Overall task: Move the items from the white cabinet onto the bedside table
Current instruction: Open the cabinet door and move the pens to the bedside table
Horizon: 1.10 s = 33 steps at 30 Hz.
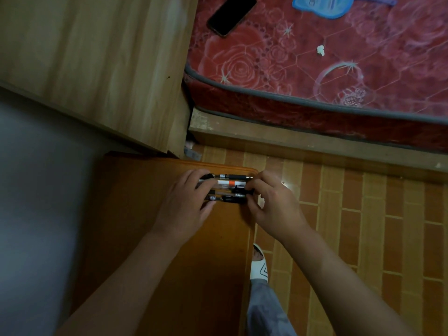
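Several pens (pixel 229 188), mostly black with one white and orange, lie side by side near the far right corner of the orange-brown bedside table (pixel 150 214). My left hand (pixel 184 202) covers their left ends with its fingers pressed on them. My right hand (pixel 271 202) pinches their right ends at the table's edge. Both hands hold the bundle just at the tabletop. The white cabinet does not show in this view.
A light wooden headboard panel (pixel 97 64) stands behind the table. The bed with a red floral mattress (pixel 315 69) carries a black phone (pixel 231 14) and a blue object (pixel 324 4). My foot in a white slipper (pixel 259 265) stands on the tiled floor (pixel 363 226).
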### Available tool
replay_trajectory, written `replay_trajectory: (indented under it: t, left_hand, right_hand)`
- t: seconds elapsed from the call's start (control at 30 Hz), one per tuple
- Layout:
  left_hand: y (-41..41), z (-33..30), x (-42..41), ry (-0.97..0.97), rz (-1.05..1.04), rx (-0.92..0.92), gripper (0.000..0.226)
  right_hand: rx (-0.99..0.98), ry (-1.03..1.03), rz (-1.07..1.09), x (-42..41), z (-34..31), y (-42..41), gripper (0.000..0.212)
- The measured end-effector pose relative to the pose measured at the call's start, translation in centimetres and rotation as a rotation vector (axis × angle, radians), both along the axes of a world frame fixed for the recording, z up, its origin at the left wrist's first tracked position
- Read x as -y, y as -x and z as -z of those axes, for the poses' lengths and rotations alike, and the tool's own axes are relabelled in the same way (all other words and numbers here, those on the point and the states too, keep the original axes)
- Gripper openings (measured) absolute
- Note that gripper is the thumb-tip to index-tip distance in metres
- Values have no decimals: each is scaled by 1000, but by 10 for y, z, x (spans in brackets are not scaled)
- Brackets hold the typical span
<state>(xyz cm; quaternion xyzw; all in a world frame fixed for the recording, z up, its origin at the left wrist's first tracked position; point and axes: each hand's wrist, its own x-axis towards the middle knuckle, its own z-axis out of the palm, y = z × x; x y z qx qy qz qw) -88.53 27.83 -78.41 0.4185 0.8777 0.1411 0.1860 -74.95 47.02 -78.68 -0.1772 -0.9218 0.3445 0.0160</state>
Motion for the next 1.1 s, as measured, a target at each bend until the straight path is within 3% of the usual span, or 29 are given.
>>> replay_trajectory:
  t: [0.13,0.23,0.33,0.6,1.1]
  left_hand:
    - [3,-1,5,7,3,-12,55]
    - [6,-1,9,9,-6,-4,60]
    - [10,-1,12,16,-18,13,67]
    - [14,0,13,14,-30,-3,63]
    - [21,-35,20,27,4,-44,62]
  right_hand:
    - [-21,-46,-38,-5,-3,0,36]
    - [55,-93,-101,-8,-5,3,62]
    - [127,-96,-152,-7,-3,9,74]
    - [133,-97,-139,-2,4,14,66]
    - [166,-110,-158,-7,-25,10,70]
